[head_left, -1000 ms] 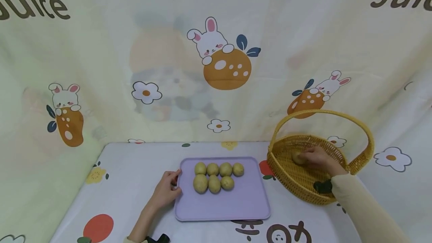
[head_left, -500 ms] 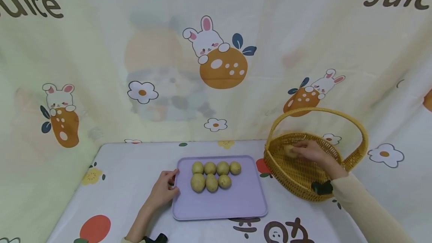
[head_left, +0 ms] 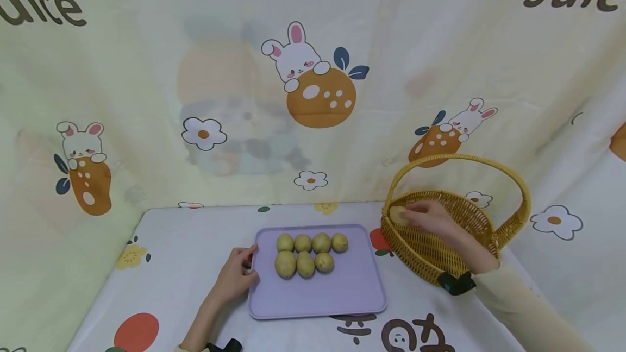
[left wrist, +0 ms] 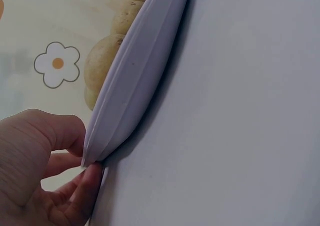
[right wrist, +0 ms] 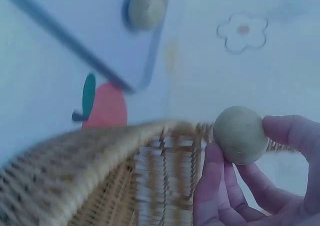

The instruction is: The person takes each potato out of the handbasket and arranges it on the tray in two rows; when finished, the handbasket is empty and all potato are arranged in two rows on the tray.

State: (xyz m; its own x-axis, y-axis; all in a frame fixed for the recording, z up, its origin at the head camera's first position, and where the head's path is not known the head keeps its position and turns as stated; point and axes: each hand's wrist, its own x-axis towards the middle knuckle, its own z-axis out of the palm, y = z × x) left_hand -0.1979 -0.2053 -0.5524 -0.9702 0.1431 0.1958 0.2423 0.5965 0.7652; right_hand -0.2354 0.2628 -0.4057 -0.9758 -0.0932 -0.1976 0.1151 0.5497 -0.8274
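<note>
Between the thumb and fingertips of my right hand (head_left: 434,218) is a small round potato (right wrist: 241,135), gripped at the left part of the wicker basket (head_left: 426,276) in the head view. The right wrist view puts that potato near the basket's woven rim. A lilac tray (head_left: 318,303) lies to the left of the basket, with two rows of potatoes (head_left: 286,264) in its upper half. My left hand (head_left: 233,276) holds the tray's left edge, and in the left wrist view its fingers (left wrist: 85,191) meet the rim from below.
A tall arched handle (head_left: 469,157) rises over the basket. The white patterned tablecloth (head_left: 195,238) runs back to a printed curtain (head_left: 235,58) behind the table. Dark straps sit at both wrists, partly seen.
My right hand has moved left with the potato, from the middle of the basket to its left rim. The left hand stays at the tray, and the head view has shifted slightly.
</note>
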